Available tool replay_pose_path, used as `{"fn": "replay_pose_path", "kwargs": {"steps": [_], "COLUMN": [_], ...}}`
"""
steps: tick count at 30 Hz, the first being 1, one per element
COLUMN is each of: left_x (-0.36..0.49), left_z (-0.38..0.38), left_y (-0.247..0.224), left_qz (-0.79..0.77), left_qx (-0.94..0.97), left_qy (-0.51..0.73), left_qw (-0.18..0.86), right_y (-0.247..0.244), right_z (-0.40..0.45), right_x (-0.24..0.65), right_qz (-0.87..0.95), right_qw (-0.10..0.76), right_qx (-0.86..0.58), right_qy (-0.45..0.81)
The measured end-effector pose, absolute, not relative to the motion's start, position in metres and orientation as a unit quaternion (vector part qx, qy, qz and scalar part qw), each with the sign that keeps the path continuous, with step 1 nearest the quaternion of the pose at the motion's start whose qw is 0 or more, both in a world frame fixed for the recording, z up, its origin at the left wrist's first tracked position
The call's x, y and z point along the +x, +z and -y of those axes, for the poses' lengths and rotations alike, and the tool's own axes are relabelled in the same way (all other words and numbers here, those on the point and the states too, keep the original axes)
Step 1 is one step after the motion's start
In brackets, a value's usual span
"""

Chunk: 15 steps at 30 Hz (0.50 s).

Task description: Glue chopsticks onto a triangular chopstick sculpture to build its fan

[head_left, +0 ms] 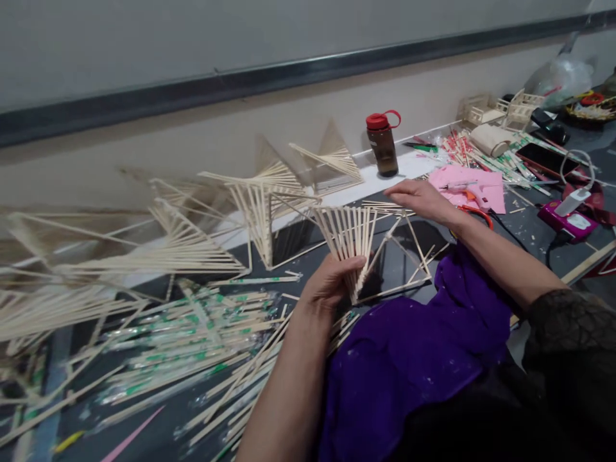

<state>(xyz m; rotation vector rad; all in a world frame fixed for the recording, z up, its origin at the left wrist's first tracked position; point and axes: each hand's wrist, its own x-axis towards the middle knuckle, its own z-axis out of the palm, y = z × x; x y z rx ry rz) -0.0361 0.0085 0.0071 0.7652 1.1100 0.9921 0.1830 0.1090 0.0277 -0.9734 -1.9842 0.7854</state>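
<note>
My left hand (328, 282) is closed round the lower end of a fan of wooden chopsticks (344, 232), thumb in front. The fan is part of a frame whose triangular stick section (397, 292) extends right, over the dark table. My right hand (419, 197) hovers above the far corner of that frame, palm down with fingers stretched out; nothing shows in it, though its underside is hidden. Loose sticks (375, 206) lie just beyond, to its left. A pink glue gun (474, 191) with an orange trigger rests on pink paper (495, 200) past my right wrist.
Similar stick frames (192, 253) stand along the wall at left. Wrapped chopsticks (192, 346) are heaped in front of them. A red-capped bottle (384, 151) stands on the white ledge. At right are a phone (546, 159), a purple power box (565, 221) and cords. Purple cloth (409, 359) covers my lap.
</note>
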Motion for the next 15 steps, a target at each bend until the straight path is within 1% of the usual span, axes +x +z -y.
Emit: {"fn": "replay_pose_path", "kwargs": {"steps": [3, 6, 8, 10, 15], "left_x": [-0.043, -0.051, -0.055, -0.058, -0.059], "left_z": [-0.013, -0.014, -0.014, -0.014, -0.013], "left_y": [0.003, -0.005, -0.01, -0.013, -0.012], "left_qz": [-0.493, -0.491, -0.49, -0.491, -0.511], "left_qx": [0.359, 0.374, 0.383, 0.389, 0.375], "left_qy": [0.426, 0.416, 0.409, 0.394, 0.372], "left_qw": [0.669, 0.668, 0.668, 0.672, 0.678], "right_y": [0.017, 0.003, -0.005, -0.011, -0.013], "right_z": [-0.124, -0.13, -0.132, -0.131, -0.129], "right_x": [0.17, 0.162, 0.16, 0.161, 0.164], "right_qz": [0.798, 0.764, 0.726, 0.696, 0.677], "right_qw": [0.307, 0.267, 0.262, 0.261, 0.258], "right_qx": [-0.337, -0.279, -0.268, -0.273, -0.28], "right_qy": [0.394, 0.517, 0.577, 0.611, 0.63]}}
